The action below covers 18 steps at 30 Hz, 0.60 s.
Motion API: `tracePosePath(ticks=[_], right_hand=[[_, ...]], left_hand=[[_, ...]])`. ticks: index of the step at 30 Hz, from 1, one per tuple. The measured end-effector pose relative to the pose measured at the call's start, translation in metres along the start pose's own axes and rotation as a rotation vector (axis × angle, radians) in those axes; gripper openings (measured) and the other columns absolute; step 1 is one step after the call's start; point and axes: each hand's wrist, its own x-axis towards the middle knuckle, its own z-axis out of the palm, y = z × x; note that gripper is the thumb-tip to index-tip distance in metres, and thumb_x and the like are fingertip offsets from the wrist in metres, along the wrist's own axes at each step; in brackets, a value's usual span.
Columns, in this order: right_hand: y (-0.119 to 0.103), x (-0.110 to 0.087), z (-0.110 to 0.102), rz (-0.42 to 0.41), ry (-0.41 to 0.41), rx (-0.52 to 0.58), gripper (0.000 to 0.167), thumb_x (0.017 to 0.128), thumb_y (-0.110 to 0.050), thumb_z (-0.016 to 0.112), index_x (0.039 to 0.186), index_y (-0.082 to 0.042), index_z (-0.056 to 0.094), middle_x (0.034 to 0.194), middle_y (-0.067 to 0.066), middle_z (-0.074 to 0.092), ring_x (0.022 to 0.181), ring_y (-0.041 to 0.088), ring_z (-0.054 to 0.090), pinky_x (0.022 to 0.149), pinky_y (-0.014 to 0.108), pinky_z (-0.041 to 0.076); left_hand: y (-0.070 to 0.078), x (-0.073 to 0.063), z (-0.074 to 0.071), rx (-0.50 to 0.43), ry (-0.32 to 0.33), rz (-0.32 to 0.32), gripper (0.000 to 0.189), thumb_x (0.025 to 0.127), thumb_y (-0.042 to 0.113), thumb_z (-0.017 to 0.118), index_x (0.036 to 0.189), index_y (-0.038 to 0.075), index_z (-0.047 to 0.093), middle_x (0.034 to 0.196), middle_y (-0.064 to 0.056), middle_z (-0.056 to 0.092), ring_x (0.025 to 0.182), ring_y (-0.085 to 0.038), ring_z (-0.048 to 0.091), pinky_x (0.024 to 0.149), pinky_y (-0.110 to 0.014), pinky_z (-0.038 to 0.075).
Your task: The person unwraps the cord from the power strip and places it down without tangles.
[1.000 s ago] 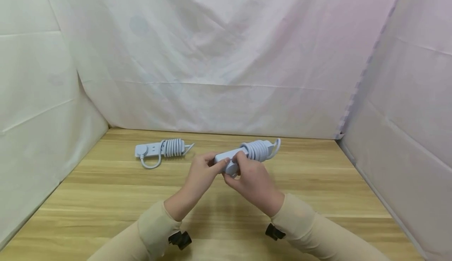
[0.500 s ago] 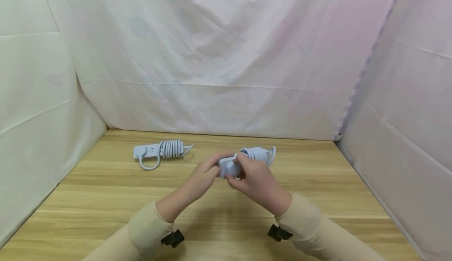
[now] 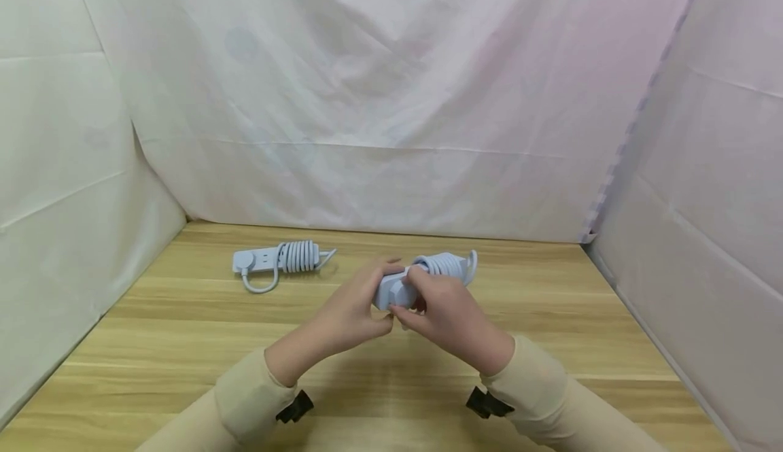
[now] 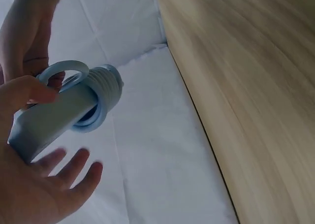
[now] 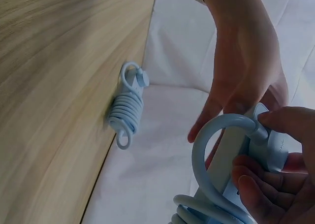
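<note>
Above the table I hold a pale blue power strip [image 4: 59,115] with its cord [image 4: 109,88] wound in coils round the far end. My right hand [image 3: 443,313] pinches the round plug [image 5: 270,150] at the near end, thumb on one side and curled fingers on the other. From the plug the cord bends in a loop [image 5: 199,155] back to the coils. My left hand [image 3: 349,313] is spread round the strip's near end. Its thumb stands away from the strip in the head view, and its fingers [image 4: 81,172] reach out straight below the strip in the left wrist view.
A second power strip [image 3: 267,259] lies at the back left of the wooden table [image 3: 183,343], its cord coiled and its plug in place on it. White cloth [image 3: 342,98] hangs behind the table and at both sides.
The held strip has come slightly nearer and turned, so its plug faces up more. My left thumb has moved off the strip and opened away from it. The right hand still pinches the plug.
</note>
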Motion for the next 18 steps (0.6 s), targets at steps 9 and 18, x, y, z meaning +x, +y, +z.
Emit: tracePosePath(ticks=[9, 18], right_hand=[[-0.007, 0.008, -0.004, 0.038, -0.019, 0.072, 0.031, 0.081, -0.013, 0.080, 0.087, -0.008, 0.050, 0.068, -0.002, 0.056, 0.056, 0.002, 0.051, 0.052, 0.015, 0.044], [-0.013, 0.007, -0.004, 0.064, -0.031, 0.141, 0.030, 0.083, -0.013, 0.079, 0.087, -0.010, 0.049, 0.068, -0.006, 0.055, 0.057, 0.001, 0.051, 0.054, 0.016, 0.045]], left_hand=[[-0.005, 0.005, 0.004, 0.396, 0.269, 0.272, 0.084, 0.065, 0.019, 0.091, 0.133, 0.004, 0.045, 0.145, -0.014, 0.043, 0.123, -0.032, 0.050, 0.097, -0.046, 0.044], [-0.006, 0.007, 0.001, 0.528, 0.400, 0.507, 0.084, 0.064, 0.022, 0.091, 0.131, -0.001, 0.045, 0.136, -0.020, 0.049, 0.120, -0.034, 0.052, 0.096, -0.046, 0.045]])
